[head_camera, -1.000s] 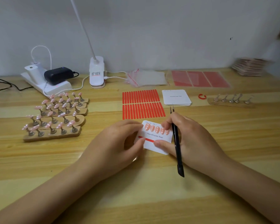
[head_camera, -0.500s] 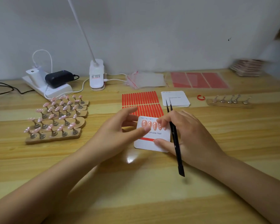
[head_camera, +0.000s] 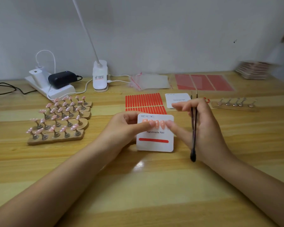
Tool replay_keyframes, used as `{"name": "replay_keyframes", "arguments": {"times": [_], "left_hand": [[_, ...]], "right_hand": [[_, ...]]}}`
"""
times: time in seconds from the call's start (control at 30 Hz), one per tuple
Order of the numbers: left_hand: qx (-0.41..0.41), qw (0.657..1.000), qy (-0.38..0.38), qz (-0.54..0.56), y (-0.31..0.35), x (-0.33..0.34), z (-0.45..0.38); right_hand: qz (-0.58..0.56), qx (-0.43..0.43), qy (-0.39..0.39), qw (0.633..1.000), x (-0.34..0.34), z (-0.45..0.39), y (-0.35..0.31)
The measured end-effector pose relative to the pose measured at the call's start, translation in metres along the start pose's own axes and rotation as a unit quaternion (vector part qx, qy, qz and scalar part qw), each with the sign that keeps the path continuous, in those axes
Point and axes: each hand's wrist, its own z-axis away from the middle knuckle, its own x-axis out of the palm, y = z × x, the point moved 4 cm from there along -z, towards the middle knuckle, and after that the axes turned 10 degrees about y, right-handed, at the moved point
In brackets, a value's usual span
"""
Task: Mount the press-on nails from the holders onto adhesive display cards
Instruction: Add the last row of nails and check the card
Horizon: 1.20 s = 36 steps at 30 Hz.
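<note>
A white display card (head_camera: 155,145) printed "Handmade Nail" lies at the table's centre, with a row of pink nails (head_camera: 159,124) near its top and a red adhesive strip (head_camera: 153,140) lower down. My left hand (head_camera: 125,128) holds the card's left edge, thumb lying across the nails. My right hand (head_camera: 205,128) grips black tweezers (head_camera: 193,133), and one of its fingertips touches the right end of the nail row. Wooden holders (head_camera: 56,139) with several pink nails stand at the left. A holder with bare stands (head_camera: 234,106) sits at the right.
A sheet of red adhesive strips (head_camera: 143,100) and a stack of blank cards (head_camera: 177,100) lie behind the card. Further back are a lamp base (head_camera: 100,76), a power strip (head_camera: 56,93) with chargers, plastic bags (head_camera: 150,81), red sheets (head_camera: 203,82) and a card pile (head_camera: 254,71).
The card has turned square to me. My left thumb has slid onto the nail row. My right fingers have left the card's lower edge and lifted, tweezers still held.
</note>
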Motion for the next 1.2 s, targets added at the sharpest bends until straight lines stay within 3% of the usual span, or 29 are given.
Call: {"name": "replay_keyframes", "arguments": {"times": [0.1,0.43,0.63,0.7,0.83,1.0,1.2], "left_hand": [[0.003,1.000,-0.006,0.028,0.000,0.003,0.001],[0.009,0.998,-0.020,0.066,-0.002,0.008,0.001],[-0.054,0.984,-0.156,0.067,0.002,0.006,0.002],[-0.058,0.982,-0.169,0.058,0.001,0.006,0.002],[-0.047,0.988,-0.135,0.064,0.000,0.007,0.001],[-0.039,0.993,-0.066,0.087,-0.003,0.004,-0.002],[-0.026,0.992,-0.082,0.088,-0.002,0.005,-0.002]], "right_hand": [[-0.095,0.102,-0.006,0.990,0.003,-0.003,0.012],[-0.144,0.084,-0.055,0.984,0.008,-0.004,0.014],[-0.175,0.097,-0.023,0.980,0.002,-0.010,0.013],[-0.180,0.104,-0.002,0.978,-0.002,-0.015,0.014],[-0.212,0.121,0.003,0.970,-0.002,-0.018,0.015],[-0.168,0.128,-0.030,0.977,0.003,-0.014,0.016],[-0.140,0.122,-0.041,0.982,0.003,-0.013,0.023]]}}
